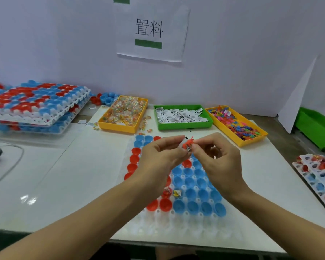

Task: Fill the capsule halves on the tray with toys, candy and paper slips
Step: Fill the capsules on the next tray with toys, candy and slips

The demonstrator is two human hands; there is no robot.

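Pinching an orange toy [188, 143] and a barcoded paper slip [184, 144] together, the left hand [162, 156] and right hand [217, 159] meet above the capsule tray [176, 225]. The wall sign [152, 29] reads "置料".

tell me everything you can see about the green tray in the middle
The green rectangular plastic tray has low walls and sits flat on the white table near the back wall, between two yellow plastic trays: one with wrapped candy, one with small coloured toys. It holds a loose heap of white paper slips with black print. Neither hand touches it.
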